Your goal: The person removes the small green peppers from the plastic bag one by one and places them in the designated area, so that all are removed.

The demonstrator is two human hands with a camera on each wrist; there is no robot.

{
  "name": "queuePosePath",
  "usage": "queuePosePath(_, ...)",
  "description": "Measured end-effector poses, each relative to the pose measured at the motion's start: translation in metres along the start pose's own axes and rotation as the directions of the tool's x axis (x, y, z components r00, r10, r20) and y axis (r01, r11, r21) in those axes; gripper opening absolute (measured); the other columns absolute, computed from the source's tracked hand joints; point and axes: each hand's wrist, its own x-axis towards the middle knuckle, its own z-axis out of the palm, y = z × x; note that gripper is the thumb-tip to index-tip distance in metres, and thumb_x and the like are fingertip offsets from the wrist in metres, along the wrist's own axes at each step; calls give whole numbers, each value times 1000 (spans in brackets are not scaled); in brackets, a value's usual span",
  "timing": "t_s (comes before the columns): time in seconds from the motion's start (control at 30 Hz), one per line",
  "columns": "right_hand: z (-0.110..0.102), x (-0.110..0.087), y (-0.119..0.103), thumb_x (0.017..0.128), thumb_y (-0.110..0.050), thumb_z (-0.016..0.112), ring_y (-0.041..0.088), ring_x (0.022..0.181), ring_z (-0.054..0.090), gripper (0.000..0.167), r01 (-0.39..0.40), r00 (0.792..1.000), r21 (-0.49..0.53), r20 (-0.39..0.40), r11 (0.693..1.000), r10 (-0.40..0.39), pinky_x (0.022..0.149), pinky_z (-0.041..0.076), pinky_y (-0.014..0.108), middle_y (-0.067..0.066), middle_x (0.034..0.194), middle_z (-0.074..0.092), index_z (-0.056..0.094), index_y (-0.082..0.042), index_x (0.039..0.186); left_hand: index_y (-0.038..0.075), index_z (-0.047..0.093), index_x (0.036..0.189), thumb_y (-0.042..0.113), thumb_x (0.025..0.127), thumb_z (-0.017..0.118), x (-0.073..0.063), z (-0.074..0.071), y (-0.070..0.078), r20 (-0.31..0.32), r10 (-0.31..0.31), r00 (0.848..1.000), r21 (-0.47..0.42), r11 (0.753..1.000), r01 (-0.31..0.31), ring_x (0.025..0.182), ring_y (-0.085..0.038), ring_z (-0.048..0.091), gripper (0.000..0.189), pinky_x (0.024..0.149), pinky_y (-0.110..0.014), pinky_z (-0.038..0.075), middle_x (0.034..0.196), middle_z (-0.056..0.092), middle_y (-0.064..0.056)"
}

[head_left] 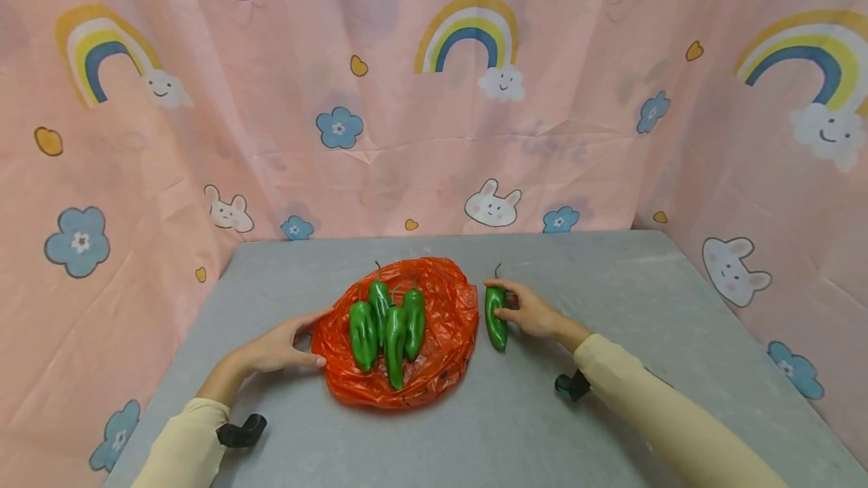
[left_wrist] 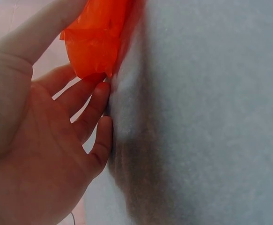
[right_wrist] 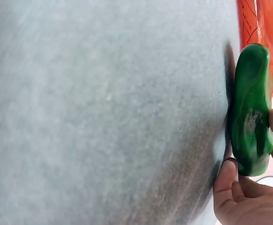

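A red plastic bag (head_left: 447, 367) lies spread on the grey table, with several long green peppers (head_left: 395, 349) on top of it. At the bag's left edge is my left hand (head_left: 278, 345), thumb and fingers spread apart and touching the plastic. The left wrist view shows that hand (left_wrist: 47, 136) with loosely bent fingers beside the red bag (left_wrist: 96, 44). To the right of the bag, my right hand (head_left: 532, 313) grips another green pepper (head_left: 497, 330) between thumb and fingers. In the right wrist view this pepper (right_wrist: 251, 108) lies close to the tabletop.
The grey table (head_left: 576, 443) has a pink printed curtain (head_left: 380, 187) behind it and on both sides. A dark wrist device (head_left: 242, 431) sits at the left sleeve, another dark device (head_left: 573, 385) at the right one.
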Motion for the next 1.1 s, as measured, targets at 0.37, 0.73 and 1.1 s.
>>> queuePosePath(0.37,1,-1,1,99,-1,58,23,93,56,53,-2,1000,-39,19,999,3,76,50,27,29,128,55,42,7,148,0,32,157,32,84,80,-3,1,6,-9,-17,1000,12,1000,17,147,-52,31,93,118,-71,24,159,37,-27)
queuePosePath(0.73,-1,-1,1,98,-2,59,17,77,48,55,-21,1000,-15,16,1000,21,59,37,23,24,118,53,42,3,150,0,31,157,33,84,80,-3,1,4,-13,-28,1000,6,1000,29,148,-51,30,94,118,-71,23,159,37,-27)
queuePosePath(1.1,-3,-1,2,98,0,57,17,77,47,54,-25,999,-33,25,999,26,60,40,22,26,124,52,43,2,150,0,31,157,32,84,79,-2,0,4,-5,-25,1000,-11,1000,25,147,-51,31,93,118,-71,24,160,36,-27)
